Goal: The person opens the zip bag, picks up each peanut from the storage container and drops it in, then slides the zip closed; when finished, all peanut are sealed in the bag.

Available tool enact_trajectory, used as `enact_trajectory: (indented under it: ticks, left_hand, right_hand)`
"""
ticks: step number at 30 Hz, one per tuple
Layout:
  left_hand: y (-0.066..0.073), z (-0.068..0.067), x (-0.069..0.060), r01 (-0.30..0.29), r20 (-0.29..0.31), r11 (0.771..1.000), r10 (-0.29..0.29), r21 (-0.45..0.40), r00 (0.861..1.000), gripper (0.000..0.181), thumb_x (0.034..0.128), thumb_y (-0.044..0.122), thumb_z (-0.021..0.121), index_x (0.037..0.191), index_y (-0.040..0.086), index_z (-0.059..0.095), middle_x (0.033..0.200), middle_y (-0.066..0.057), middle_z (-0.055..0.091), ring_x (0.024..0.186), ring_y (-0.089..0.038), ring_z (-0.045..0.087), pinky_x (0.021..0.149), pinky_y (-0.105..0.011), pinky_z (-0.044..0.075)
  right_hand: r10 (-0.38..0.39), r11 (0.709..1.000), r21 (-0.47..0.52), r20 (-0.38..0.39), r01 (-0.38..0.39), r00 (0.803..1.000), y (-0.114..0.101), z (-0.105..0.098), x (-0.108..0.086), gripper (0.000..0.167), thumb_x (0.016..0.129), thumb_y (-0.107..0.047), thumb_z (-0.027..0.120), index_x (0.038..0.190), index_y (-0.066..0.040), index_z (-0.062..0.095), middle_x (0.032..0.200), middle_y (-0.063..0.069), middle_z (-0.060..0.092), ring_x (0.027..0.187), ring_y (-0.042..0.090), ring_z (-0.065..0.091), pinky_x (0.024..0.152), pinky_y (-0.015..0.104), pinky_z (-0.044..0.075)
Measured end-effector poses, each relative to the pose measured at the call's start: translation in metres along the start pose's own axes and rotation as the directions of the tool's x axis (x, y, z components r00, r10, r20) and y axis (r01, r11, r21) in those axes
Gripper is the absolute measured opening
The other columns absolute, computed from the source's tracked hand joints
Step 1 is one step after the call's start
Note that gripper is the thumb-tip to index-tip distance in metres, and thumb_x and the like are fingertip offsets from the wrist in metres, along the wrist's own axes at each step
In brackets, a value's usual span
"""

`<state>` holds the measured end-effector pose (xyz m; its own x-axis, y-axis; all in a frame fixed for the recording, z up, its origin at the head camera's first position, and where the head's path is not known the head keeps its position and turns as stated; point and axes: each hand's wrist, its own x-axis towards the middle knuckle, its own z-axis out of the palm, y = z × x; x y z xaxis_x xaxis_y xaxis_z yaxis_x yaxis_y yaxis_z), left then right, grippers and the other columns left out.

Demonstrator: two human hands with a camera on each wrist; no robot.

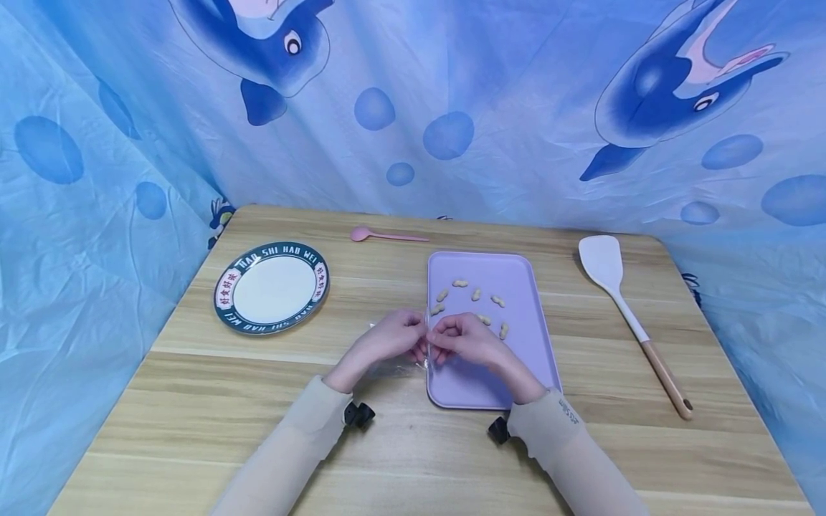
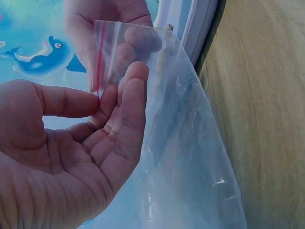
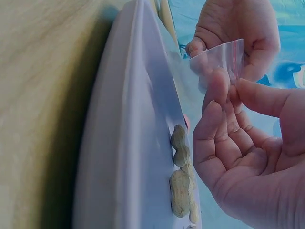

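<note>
Between my two hands is a clear zip-lock bag point(image 2: 190, 143) with a red line along its mouth. My left hand point(image 1: 398, 335) pinches the bag's top edge between thumb and finger. On the opposite side my right hand point(image 1: 471, 342) also pinches that edge, above the left rim of a lilac tray point(image 1: 464, 383). Several unshelled peanuts point(image 1: 476, 294) lie scattered on the tray. In the right wrist view, peanuts point(image 3: 180, 193) sit just below the right fingers. Most of the bag is hidden by my left hand in the head view.
A white plate point(image 1: 274, 290) with a dark green lettered rim stands at the left. Toward the back edge lies a pink spoon point(image 1: 387, 235). A white spatula point(image 1: 613, 287) with a wooden handle lies at the right of the wooden table point(image 1: 400, 466).
</note>
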<state>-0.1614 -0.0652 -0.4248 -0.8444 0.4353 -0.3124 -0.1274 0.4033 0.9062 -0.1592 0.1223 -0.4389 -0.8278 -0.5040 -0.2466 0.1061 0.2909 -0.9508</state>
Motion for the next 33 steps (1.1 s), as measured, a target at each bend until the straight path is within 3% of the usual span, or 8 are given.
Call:
enact_trajectory:
  ticks: [7,16,24,33]
  left_hand:
    - [0.0018,-0.0012,-0.0026,-0.013,0.004,1.0,0.013,0.025,1.0,0.022,0.1002,0.007,0.047,0.088,-0.002,0.063,0.074,-0.012,0.064,0.063,-0.02,0.065,0.063,-0.034,0.059]
    - [0.0019,-0.0019,-0.004,-0.041,0.073,0.998,0.039,0.039,0.997,0.019,0.0986,0.001,0.049,0.086,-0.003,0.063,0.073,-0.013,0.066,0.063,-0.022,0.067,0.064,-0.036,0.059]
    - [0.0049,-0.0022,-0.0055,-0.018,0.044,0.999,0.017,0.029,0.999,0.015,0.0974,0.003,0.057,0.093,-0.005,0.068,0.074,-0.011,0.068,0.065,-0.02,0.068,0.066,-0.033,0.059]
    - [0.0043,0.0006,-0.0045,-0.027,-0.027,0.999,0.028,0.038,0.999,0.016,0.0942,0.006,0.058,0.085,-0.002,0.068,0.069,-0.009,0.069,0.06,-0.019,0.068,0.06,-0.032,0.059]
  right_hand:
    - [-0.001,0.999,-0.051,0.036,0.003,0.999,-0.0015,0.0011,-0.0005,0.022,0.101,-0.014,0.058,0.091,0.004,0.066,0.075,0.01,0.07,0.067,0.021,0.068,0.068,0.037,0.058]
    - [-0.022,0.997,-0.077,0.037,0.025,0.999,-0.0005,0.0025,-0.0022,0.019,0.1,-0.011,0.057,0.092,0.005,0.064,0.076,0.011,0.069,0.069,0.025,0.069,0.07,0.042,0.058]
    - [-0.054,0.995,-0.081,0.016,0.056,0.998,-0.0034,0.0016,-0.0037,0.019,0.1,-0.008,0.053,0.091,0.006,0.063,0.075,0.016,0.069,0.072,0.036,0.069,0.07,0.045,0.058]
    - [-0.106,0.988,-0.111,0.011,0.107,0.994,-0.0036,0.003,-0.0035,0.02,0.1,-0.004,0.048,0.09,0.005,0.062,0.073,0.012,0.069,0.071,0.035,0.069,0.068,0.045,0.058]
